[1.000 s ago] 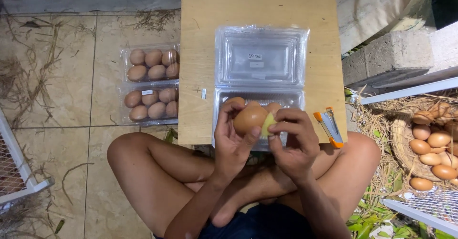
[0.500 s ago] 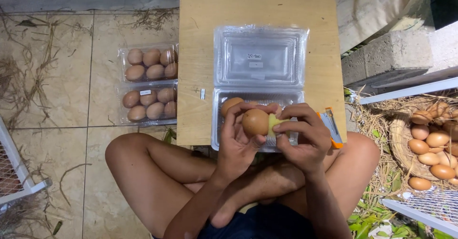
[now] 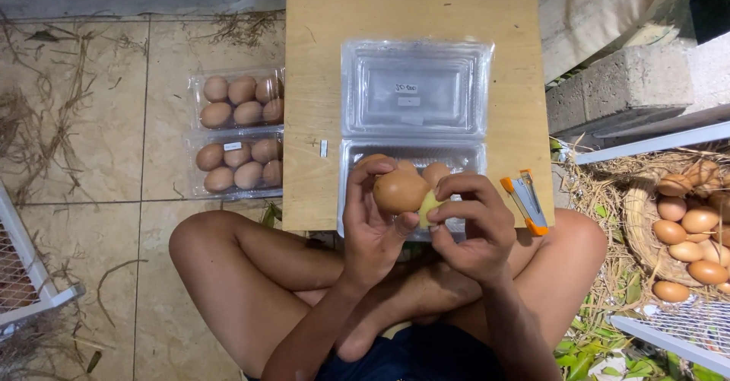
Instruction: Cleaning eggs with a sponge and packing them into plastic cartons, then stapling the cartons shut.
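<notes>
I sit cross-legged at a low wooden board (image 3: 327,84). My left hand (image 3: 370,225) grips a brown egg (image 3: 398,192) above an open clear plastic egg carton (image 3: 414,92). My right hand (image 3: 473,225) presses a small yellow-green pad (image 3: 428,207) against the egg's side. Two more brown eggs (image 3: 436,173) lie in the carton's lower tray, partly hidden behind my hands. The carton's lid lies flat and open toward the far side.
An orange and grey stapler (image 3: 525,201) lies on the board by my right hand. Two closed clear cartons of brown eggs (image 3: 237,134) rest on the tiled floor at left. A straw-lined basket of eggs (image 3: 688,225) stands at right, near a concrete block (image 3: 623,92).
Both hands with the egg have shifted slightly down and right over the carton; the egg has turned a little in my left hand.
</notes>
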